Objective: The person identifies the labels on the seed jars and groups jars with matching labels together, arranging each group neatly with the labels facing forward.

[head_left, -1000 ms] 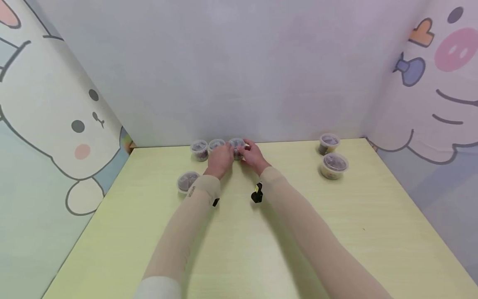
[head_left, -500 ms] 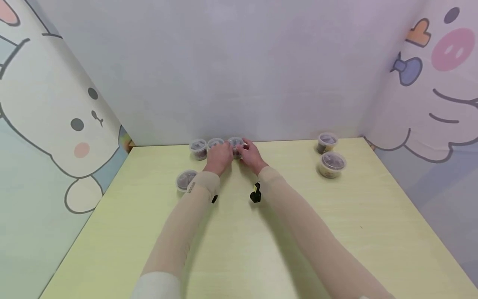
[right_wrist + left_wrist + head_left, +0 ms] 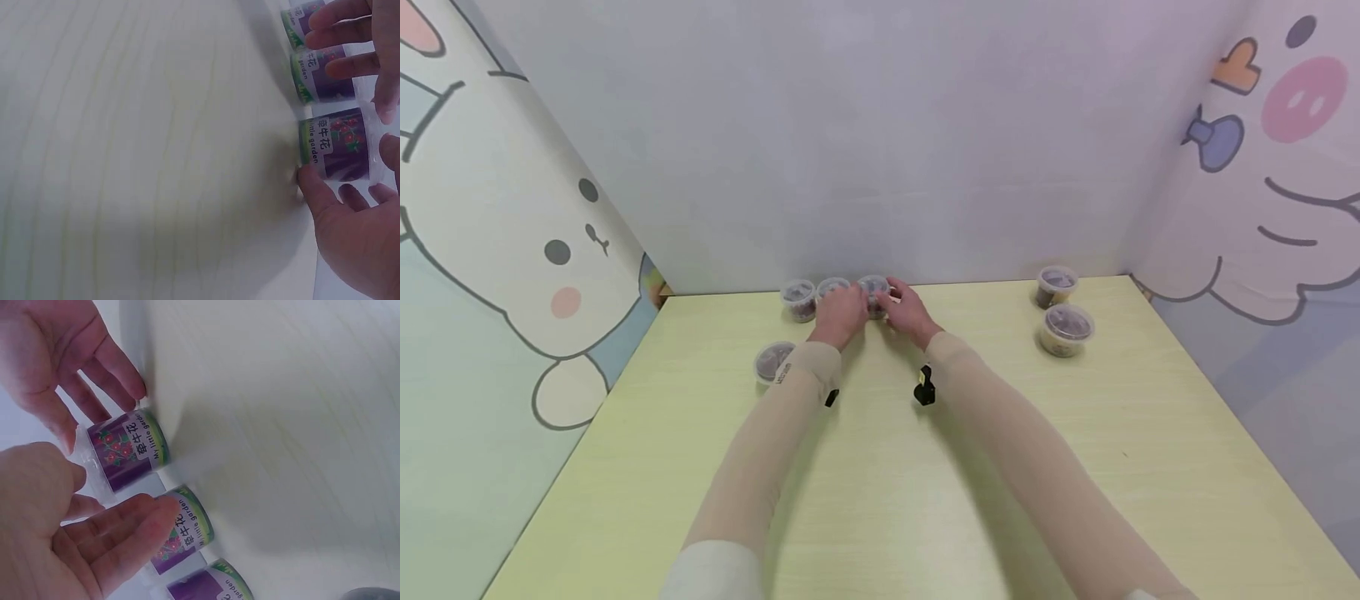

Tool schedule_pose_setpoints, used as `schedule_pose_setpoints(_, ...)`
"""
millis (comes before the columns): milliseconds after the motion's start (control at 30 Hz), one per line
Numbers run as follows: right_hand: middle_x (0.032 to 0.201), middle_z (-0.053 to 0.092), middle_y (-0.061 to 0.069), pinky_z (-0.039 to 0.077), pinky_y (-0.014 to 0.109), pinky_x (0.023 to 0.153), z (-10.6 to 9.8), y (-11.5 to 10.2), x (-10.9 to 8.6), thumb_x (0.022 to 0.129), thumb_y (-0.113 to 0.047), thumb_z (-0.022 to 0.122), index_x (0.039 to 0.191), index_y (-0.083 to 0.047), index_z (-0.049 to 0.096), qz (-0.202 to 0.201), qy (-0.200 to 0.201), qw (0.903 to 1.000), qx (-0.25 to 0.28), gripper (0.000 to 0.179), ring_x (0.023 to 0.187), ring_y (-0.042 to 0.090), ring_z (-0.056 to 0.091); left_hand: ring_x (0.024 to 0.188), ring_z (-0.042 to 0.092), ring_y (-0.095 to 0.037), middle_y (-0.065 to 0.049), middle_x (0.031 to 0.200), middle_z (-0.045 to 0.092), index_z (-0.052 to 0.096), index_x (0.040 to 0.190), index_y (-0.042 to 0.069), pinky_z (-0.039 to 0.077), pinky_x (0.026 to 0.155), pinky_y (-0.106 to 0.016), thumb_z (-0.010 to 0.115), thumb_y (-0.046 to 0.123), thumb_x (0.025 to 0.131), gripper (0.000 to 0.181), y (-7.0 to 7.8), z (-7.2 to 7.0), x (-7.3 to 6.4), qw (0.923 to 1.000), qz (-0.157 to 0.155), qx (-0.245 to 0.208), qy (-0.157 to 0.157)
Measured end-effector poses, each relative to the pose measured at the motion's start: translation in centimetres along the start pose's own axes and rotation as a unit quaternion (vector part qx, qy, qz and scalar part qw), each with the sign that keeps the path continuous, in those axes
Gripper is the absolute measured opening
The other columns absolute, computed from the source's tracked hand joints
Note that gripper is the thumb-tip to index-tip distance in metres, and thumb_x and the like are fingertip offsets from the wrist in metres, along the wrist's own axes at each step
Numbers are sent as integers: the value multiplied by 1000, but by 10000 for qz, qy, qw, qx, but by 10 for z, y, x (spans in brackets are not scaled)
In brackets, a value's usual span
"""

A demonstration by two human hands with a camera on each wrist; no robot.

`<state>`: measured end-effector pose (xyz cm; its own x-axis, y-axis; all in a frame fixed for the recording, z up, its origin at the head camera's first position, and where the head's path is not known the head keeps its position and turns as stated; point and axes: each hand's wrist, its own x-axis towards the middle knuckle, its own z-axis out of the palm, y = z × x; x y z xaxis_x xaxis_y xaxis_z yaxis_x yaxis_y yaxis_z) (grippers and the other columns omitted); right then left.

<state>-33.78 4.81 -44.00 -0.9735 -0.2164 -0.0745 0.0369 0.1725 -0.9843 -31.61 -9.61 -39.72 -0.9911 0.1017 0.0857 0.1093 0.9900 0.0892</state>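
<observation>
Three purple cups with clear lids stand in a row by the back wall: a left cup [image 3: 798, 302], a middle cup [image 3: 832, 286] and a right cup [image 3: 873, 289], whose label shows red flowers [image 3: 122, 450]. My right hand [image 3: 908, 315] is cupped along the right cup's outer side, thumb near the lid and fingertips at its side. My left hand [image 3: 841, 315] reaches between the middle and right cups. Its extended fingers [image 3: 134, 534] overlap the middle cup's label in the left wrist view, with the thumb close to the right cup's lid.
A wider lidded tub [image 3: 772, 362] stands left of my left forearm, partly covered by the sleeve. At the far right are a dark-filled cup [image 3: 1057, 286] and a pale lidded tub [image 3: 1066, 331]. The fabric wall [image 3: 880, 200] rises right behind the row.
My right wrist, with its black camera, has shifted slightly to the right. Both hands stay at the same cups, and the row looks unchanged. The head view has moved slightly.
</observation>
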Motion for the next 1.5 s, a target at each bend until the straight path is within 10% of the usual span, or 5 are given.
schedule_pose_setpoints(367, 150, 48, 22, 41, 46, 111, -71, -15, -13, 105, -17, 54, 148, 3, 47, -299, -548, 9720, -2266, 47, 139, 36, 45, 72, 63, -28, -9, 78, 65, 66, 83, 8, 55, 66, -45, 53, 23, 101, 26, 16, -13, 2, 9993, 364, -54, 9)
schedule_pose_setpoints(667, 143, 51, 30, 36, 54, 113, -157, -60, -48, 104, -13, 54, 139, 14, 51, -509, -2614, 8029, -5333, 44, 135, 46, 45, 69, 50, -19, -4, 77, 55, 58, 79, 10, 50, 68, -37, 60, 15, 95, 17, 58, -25, -2, 9868, 1158, 517, -1010)
schedule_pose_setpoints(767, 144, 48, 31, 36, 56, 112, -185, -71, -67, 103, -12, 56, 140, 13, 49, -304, -2729, 7810, -5610, 45, 135, 48, 43, 70, 49, -18, -5, 82, 59, 64, 89, 8, 45, 66, -33, 60, 15, 96, 10, 77, -26, -4, 9752, 1461, 391, -1619)
schedule_pose_setpoints(1000, 138, 52, 34, 43, 60, 103, -245, -63, -101, 101, -12, 60, 138, 13, 50, -477, -2137, 8036, -5534, 46, 128, 50, 49, 121, 59, -23, -11, 139, 59, 55, 141, 3, 48, 102, -34, 58, 29, 103, 46, 125, -15, -5, 9538, 2114, -442, -2089)
schedule_pose_setpoints(1500, 149, 31, 42, 43, 60, 105, -297, 17, -143, 110, -38, 41, 154, 15, 15, 575, -472, 9477, -3105, 74, 131, 55, 45, 138, 46, -24, -18, 155, 38, 24, 160, 3, 40, 112, -31, 59, 35, 102, 74, 226, 37, -19, 9274, 2385, -2381, -1627)
